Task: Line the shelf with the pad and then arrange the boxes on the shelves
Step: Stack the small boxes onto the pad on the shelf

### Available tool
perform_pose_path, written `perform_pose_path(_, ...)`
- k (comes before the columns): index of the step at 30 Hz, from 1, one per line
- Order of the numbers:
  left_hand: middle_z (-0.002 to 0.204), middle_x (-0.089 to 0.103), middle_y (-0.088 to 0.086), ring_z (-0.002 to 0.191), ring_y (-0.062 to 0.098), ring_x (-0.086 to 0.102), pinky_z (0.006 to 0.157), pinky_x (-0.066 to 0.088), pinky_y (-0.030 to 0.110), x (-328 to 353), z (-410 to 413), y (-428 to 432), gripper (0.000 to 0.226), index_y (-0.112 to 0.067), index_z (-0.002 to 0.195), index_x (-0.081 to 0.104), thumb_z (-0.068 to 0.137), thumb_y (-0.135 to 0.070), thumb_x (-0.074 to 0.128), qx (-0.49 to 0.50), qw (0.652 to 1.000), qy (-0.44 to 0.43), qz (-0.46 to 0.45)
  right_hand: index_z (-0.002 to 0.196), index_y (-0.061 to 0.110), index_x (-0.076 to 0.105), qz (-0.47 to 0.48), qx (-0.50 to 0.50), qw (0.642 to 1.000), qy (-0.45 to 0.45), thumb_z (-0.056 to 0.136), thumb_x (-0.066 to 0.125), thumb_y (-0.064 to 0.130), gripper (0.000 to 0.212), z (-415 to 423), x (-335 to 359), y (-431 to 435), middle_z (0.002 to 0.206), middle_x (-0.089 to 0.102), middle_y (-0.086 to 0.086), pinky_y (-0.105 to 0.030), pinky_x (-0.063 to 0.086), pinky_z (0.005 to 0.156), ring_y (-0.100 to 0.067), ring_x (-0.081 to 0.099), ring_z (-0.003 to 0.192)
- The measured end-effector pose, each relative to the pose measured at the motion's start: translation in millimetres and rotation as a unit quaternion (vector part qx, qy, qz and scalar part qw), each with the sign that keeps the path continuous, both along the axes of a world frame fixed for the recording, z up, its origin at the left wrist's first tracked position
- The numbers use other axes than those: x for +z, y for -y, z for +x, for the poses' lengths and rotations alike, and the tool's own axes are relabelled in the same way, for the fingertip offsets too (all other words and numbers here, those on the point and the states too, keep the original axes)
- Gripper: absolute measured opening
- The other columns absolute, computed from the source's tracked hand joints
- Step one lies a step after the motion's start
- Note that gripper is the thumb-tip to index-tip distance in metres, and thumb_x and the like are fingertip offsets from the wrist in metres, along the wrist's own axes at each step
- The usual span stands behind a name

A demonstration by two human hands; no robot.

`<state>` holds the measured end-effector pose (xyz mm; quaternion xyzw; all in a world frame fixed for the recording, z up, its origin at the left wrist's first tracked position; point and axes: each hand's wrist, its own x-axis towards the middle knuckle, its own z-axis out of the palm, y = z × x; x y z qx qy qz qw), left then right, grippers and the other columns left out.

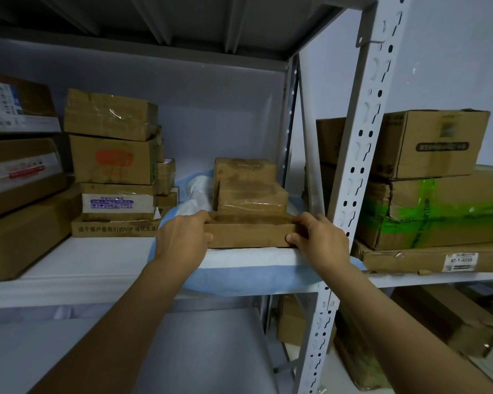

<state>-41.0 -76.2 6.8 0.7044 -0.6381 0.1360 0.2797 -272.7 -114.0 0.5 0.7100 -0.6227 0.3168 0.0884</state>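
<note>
A flat brown cardboard box (248,233) lies at the front of the white shelf (83,265), on a light blue pad (248,275) that hangs over the shelf's front edge. My left hand (182,240) grips the box's left end and my right hand (319,240) grips its right end. Just behind it stand two more brown boxes (251,191) stacked on the pad, with crumpled clear plastic (195,194) to their left.
A stack of taped boxes (114,163) stands on the shelf's left half, with larger boxes (20,177) at the far left. A white perforated upright (359,166) rises right of my right hand. Beyond it, the neighbouring shelf holds big boxes (433,180). A lower shelf (182,351) lies below.
</note>
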Motion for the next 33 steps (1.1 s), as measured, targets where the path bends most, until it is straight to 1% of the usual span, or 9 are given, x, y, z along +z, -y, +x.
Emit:
perform_pose_path(6,0.122,0.056,0.001,0.104,0.020,0.055,0.075,0.039,0.027,-3,3,-3,0.033,-0.021,0.119,0.061,0.091,-0.037,0.054,-0.042,0.998,-0.038,0.005,0.111,0.028,0.059,0.025,0.028,0.998,-0.046,0.091,0.050,0.049,0.030,-1,5,3,0.107,0.053,0.002,-0.033,0.048,0.077,-0.022,0.059,0.095)
perform_pose_path(10,0.118,0.058,0.001,0.106,0.019,0.053,0.077,0.041,0.030,-8,1,-5,0.039,-0.019,0.118,0.057,0.091,-0.047,0.047,-0.056,0.996,-0.033,0.054,0.103,0.022,0.058,-0.007,0.025,0.996,-0.086,0.096,0.041,0.048,0.031,3,1,2,0.099,0.058,0.003,-0.030,0.045,0.069,-0.021,0.061,0.091)
perform_pose_path(15,0.123,0.057,0.002,0.114,0.022,0.046,0.081,0.040,0.033,-4,0,-10,0.033,-0.020,0.123,0.058,0.098,-0.030,0.040,-0.037,0.997,-0.041,0.053,0.104,0.020,0.058,-0.006,0.002,0.997,-0.072,0.098,0.040,0.040,0.028,8,-3,-1,0.101,0.060,0.002,-0.031,0.045,0.069,-0.020,0.060,0.090)
perform_pose_path(19,0.136,0.053,-0.002,0.121,0.021,0.046,0.096,0.039,0.032,-8,10,-14,0.034,-0.021,0.127,0.060,0.097,-0.022,0.044,-0.086,0.983,-0.153,0.054,0.099,0.020,0.064,0.013,-0.010,0.996,-0.091,0.096,0.044,0.042,0.030,15,6,-2,0.103,0.062,0.002,-0.031,0.046,0.073,-0.018,0.052,0.103)
perform_pose_path(22,0.120,0.064,0.002,0.107,0.020,0.057,0.091,0.044,0.027,-3,23,-23,0.026,-0.015,0.112,0.070,0.091,-0.012,0.054,-0.065,0.950,-0.302,-0.034,0.080,0.020,0.062,-0.021,0.055,0.998,0.022,0.089,0.057,0.043,0.025,36,17,-9,0.088,0.061,0.004,-0.032,0.048,0.074,-0.016,0.054,0.095)
perform_pose_path(26,0.079,0.065,-0.002,0.081,0.018,0.060,0.066,0.044,0.022,20,61,-34,0.017,-0.020,0.078,0.065,0.088,-0.009,0.057,0.000,0.910,-0.391,-0.139,0.063,0.016,0.055,0.005,0.182,0.950,0.253,0.091,0.057,0.037,0.035,86,43,-13,0.060,0.056,0.000,-0.038,0.051,0.069,-0.016,0.054,0.061)
perform_pose_path(28,0.076,0.061,-0.004,0.079,0.017,0.059,0.069,0.047,0.025,34,81,-35,0.008,-0.017,0.079,0.063,0.087,-0.016,0.062,0.018,0.892,-0.424,-0.152,0.068,0.016,0.058,0.056,0.239,0.916,0.318,0.094,0.053,0.033,0.031,114,56,-11,0.066,0.059,-0.001,-0.035,0.051,0.071,-0.016,0.054,0.065)
perform_pose_path(30,0.085,0.062,-0.003,0.080,0.015,0.058,0.074,0.048,0.030,46,101,-32,0.006,-0.018,0.086,0.061,0.089,-0.023,0.060,0.034,0.882,-0.441,-0.166,0.084,0.017,0.064,0.104,0.273,0.890,0.350,0.096,0.050,0.033,0.025,141,66,-6,0.080,0.063,0.000,-0.033,0.050,0.079,-0.017,0.058,0.079)
perform_pose_path(33,0.105,0.059,-0.003,0.086,0.010,0.053,0.076,0.042,0.029,62,126,-17,0.018,-0.019,0.110,0.059,0.094,-0.025,0.054,0.030,0.871,-0.451,-0.193,0.107,0.016,0.062,0.133,0.297,0.867,0.378,0.097,0.045,0.035,0.027,175,80,8,0.099,0.063,0.000,-0.031,0.046,0.083,-0.017,0.057,0.095)
